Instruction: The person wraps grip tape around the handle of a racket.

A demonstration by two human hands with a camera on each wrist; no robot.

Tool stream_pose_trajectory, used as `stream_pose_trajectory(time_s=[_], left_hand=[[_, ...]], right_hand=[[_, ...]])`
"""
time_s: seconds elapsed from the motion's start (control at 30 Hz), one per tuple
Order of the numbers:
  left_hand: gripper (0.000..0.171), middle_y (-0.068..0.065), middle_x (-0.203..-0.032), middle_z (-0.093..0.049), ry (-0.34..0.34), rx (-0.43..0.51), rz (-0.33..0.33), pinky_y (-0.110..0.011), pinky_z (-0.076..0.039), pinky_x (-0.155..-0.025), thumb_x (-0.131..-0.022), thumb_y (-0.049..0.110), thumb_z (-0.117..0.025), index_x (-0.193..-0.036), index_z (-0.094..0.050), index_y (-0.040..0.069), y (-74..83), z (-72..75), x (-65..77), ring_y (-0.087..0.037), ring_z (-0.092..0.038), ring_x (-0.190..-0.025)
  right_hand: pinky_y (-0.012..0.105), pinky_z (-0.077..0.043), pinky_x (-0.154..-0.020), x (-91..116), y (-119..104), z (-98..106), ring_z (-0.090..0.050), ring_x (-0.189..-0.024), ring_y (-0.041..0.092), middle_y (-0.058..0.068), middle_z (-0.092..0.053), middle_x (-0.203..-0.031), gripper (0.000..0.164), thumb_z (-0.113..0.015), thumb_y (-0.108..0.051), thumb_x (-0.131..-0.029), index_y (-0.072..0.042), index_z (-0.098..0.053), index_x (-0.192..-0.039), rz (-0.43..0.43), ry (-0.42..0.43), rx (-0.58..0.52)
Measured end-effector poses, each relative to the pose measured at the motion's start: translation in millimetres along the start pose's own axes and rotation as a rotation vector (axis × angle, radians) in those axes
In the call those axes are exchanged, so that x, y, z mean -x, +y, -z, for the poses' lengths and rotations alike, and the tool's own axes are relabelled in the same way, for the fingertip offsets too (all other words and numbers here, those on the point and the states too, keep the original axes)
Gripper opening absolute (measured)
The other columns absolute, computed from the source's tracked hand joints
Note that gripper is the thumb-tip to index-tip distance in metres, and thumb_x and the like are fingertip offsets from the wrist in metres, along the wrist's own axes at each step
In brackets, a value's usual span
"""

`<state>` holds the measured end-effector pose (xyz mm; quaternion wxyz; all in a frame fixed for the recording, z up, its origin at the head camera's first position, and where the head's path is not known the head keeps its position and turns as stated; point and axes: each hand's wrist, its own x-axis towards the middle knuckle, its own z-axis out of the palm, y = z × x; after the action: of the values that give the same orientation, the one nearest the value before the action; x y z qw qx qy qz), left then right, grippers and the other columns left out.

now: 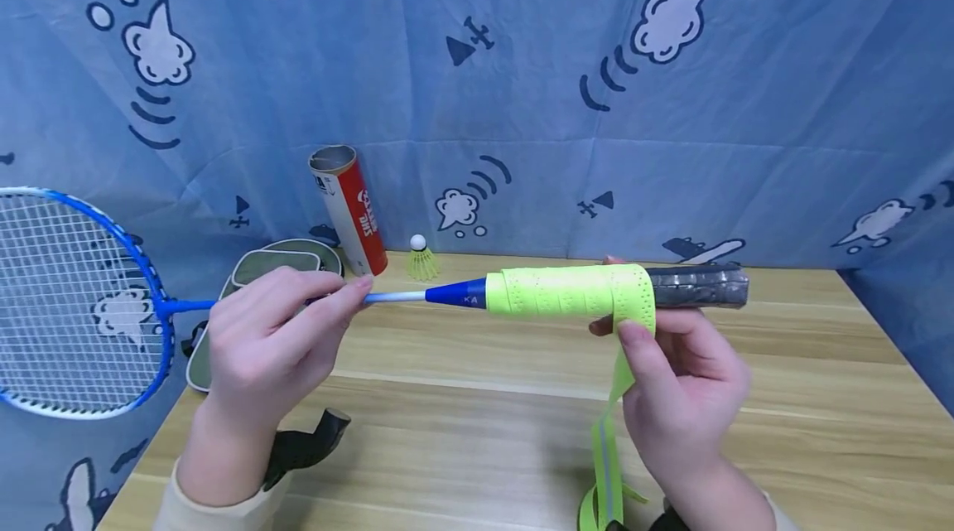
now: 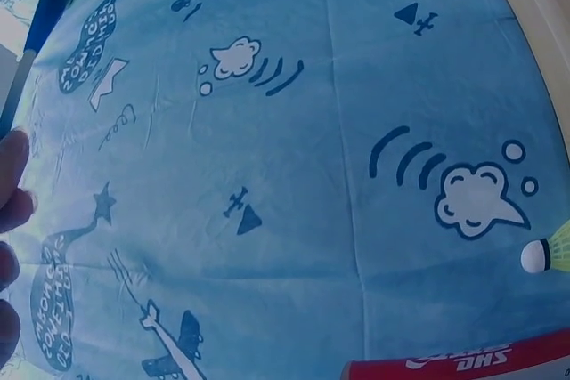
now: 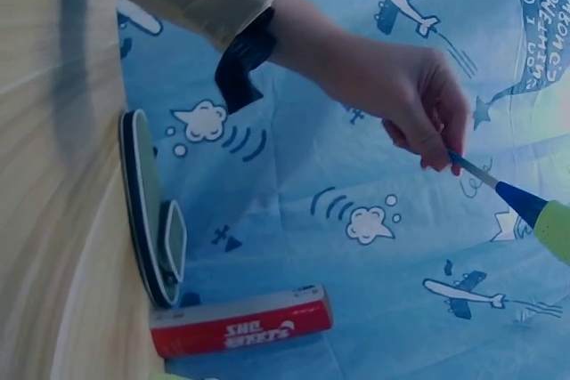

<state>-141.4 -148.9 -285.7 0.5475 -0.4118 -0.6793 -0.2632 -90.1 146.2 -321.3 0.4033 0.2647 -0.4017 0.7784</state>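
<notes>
A badminton racket (image 1: 456,294) is held level above the table, its strung head at the left. My left hand (image 1: 276,340) pinches the thin blue shaft; the right wrist view also catches this hand (image 3: 401,86) on the shaft. Neon yellow-green grip tape (image 1: 559,291) winds in overlapping turns round the handle from the blue cone onward. The handle's far end (image 1: 701,287) is dark and bare of tape. My right hand (image 1: 689,390) holds the tape under the handle, thumb on the strip and some fingers hidden behind. The loose tape tail (image 1: 607,448) hangs toward the table.
On the wooden table (image 1: 447,398), a red and white shuttlecock tube (image 1: 350,212) stands at the back. Beside it is a yellow shuttlecock (image 1: 422,259). A grey-green case (image 1: 279,262) lies behind my left hand. A patterned blue cloth (image 1: 522,100) hangs behind.
</notes>
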Motion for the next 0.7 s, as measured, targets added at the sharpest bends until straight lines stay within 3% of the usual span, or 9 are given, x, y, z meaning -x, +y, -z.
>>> stream_pose_trajectory(time_s=[0.2, 0.3, 0.5, 0.7], left_hand=[[0.029, -0.011, -0.073, -0.070, -0.046, -0.068, 0.060, -0.038, -0.047, -0.050, -0.101, 0.027, -0.068, -0.092, -0.082, 0.004, 1.3, 1.2, -0.5, -0.026, -0.058, -0.056], [0.029, -0.012, -0.076, -0.070, -0.079, -0.059, 0.077, -0.039, -0.049, -0.052, -0.103, 0.025, -0.066, -0.093, -0.081, 0.002, 1.6, 2.2, -0.5, -0.026, -0.059, -0.058], [0.026, -0.015, -0.082, -0.070, -0.045, 0.013, 0.046, -0.040, -0.052, -0.055, -0.103, 0.017, -0.065, -0.089, -0.081, 0.001, 0.2, 2.7, -1.3, -0.028, -0.060, -0.061], [0.027, -0.013, -0.077, -0.072, -0.038, 0.026, 0.040, -0.039, -0.052, -0.055, -0.102, 0.016, -0.066, -0.087, -0.082, 0.000, -0.2, 2.9, -2.1, -0.028, -0.062, -0.059]], right_hand=[[0.033, -0.060, -0.068, -1.2, -2.6, 0.0, -0.068, -0.065, 0.028, 0.022, -0.072, -0.083, 0.007, -0.067, 0.027, -0.079, 0.026, -0.059, -0.079, -0.016, 0.100, 0.059], [0.033, -0.059, -0.068, -3.3, -2.4, 0.2, -0.067, -0.064, 0.028, 0.021, -0.070, -0.081, 0.011, -0.067, 0.026, -0.080, 0.024, -0.057, -0.076, -0.017, 0.124, 0.067], [0.034, -0.060, -0.066, -7.6, -3.9, 1.1, -0.068, -0.061, 0.029, 0.021, -0.070, -0.080, 0.010, -0.064, 0.027, -0.080, 0.023, -0.057, -0.075, -0.031, 0.154, 0.051], [0.039, -0.062, -0.068, -5.8, -3.5, 2.2, -0.071, -0.067, 0.034, 0.025, -0.071, -0.084, 0.005, -0.054, 0.030, -0.083, 0.026, -0.057, -0.083, -0.042, 0.117, -0.049]])
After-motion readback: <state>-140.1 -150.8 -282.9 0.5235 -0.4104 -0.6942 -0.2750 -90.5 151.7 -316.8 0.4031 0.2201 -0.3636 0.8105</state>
